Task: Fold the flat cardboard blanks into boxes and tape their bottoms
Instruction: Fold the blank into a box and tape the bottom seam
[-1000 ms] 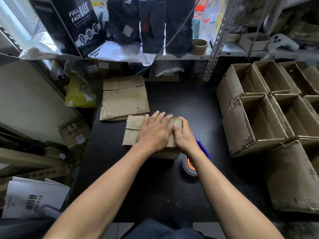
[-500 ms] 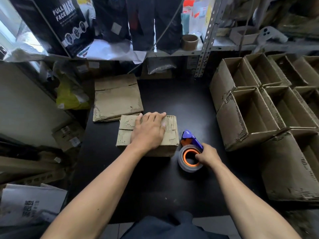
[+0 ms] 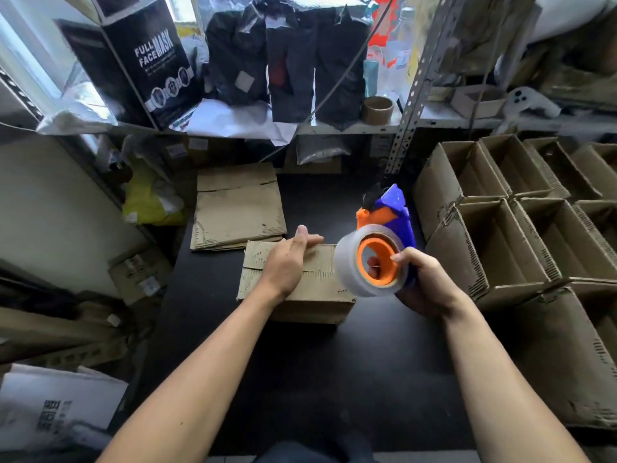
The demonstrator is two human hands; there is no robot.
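Observation:
A folded cardboard box stands upside down on the black table, its bottom flaps closed and facing up. My left hand lies flat on those flaps and presses them down. My right hand grips a blue and orange tape dispenser with a roll of clear tape, held in the air just right of the box. A stack of flat cardboard blanks lies behind the box.
Several finished open boxes fill the right side of the table. A metal shelf with black bags and a mask carton runs along the back. Cartons and papers sit low on the left.
My right hand left the box flaps, took the tape dispenser from the table and lifted it up beside the box. My left hand stayed on the flaps.

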